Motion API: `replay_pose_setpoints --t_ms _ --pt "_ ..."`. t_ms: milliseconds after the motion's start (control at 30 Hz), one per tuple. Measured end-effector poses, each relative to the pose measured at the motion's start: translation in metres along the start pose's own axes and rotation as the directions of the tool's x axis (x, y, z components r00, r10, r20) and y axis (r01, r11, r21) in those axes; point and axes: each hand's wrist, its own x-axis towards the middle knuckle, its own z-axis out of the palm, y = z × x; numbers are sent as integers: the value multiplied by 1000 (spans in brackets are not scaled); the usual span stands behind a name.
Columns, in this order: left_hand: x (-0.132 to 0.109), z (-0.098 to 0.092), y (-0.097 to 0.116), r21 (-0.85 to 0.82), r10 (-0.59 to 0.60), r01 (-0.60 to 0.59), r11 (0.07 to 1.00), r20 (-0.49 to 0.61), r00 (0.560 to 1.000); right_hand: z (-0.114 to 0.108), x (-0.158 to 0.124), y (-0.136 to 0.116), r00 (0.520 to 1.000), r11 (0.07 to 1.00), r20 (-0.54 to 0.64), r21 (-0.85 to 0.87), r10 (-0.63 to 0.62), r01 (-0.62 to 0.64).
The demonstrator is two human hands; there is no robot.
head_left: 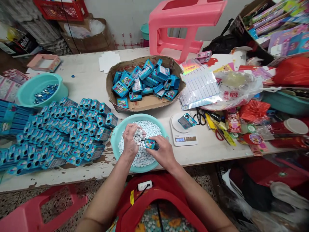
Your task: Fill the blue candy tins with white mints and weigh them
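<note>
My left hand (pixel 131 139) is cupped over the teal basin (pixel 115 135) and holds a handful of small white candies (pixel 139 138). My right hand (pixel 161 151) grips a small blue candy box (pixel 150 143), its open end turned toward the left hand. The basin beneath both hands is filled with more white candies (pixel 151 129). Both hands touch at the box's mouth.
Rows of filled blue boxes (pixel 62 129) lie on the table to the left. A cardboard tray (pixel 145 102) of blue boxes sits behind the basin. A white scale (pixel 184 137) carries one box. A teal bowl (pixel 31 88), scissors (pixel 200 116) and a pink stool (pixel 183 22) stand around.
</note>
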Motion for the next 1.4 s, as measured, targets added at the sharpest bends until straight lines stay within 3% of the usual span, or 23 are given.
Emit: replay_pose_setpoints --t_ms 467,667,1033,1267,1400 --pt "3 6 -3 64 35 -34 997 -2 999 -4 5 0 999 997 -27 73 40 -38" --pt "3 14 2 85 101 -98 992 -33 994 -11 8 -4 997 989 -50 139 50 -43" --pt "-3 22 4 84 92 -87 993 -50 995 -10 7 0 997 987 -56 153 62 -53" --pt "-5 22 2 96 79 -80 992 15 997 -7 4 3 996 976 -41 205 82 -72" --pt "-3 22 -3 111 82 -78 991 -31 996 -3 3 7 993 968 -42 229 110 -98"
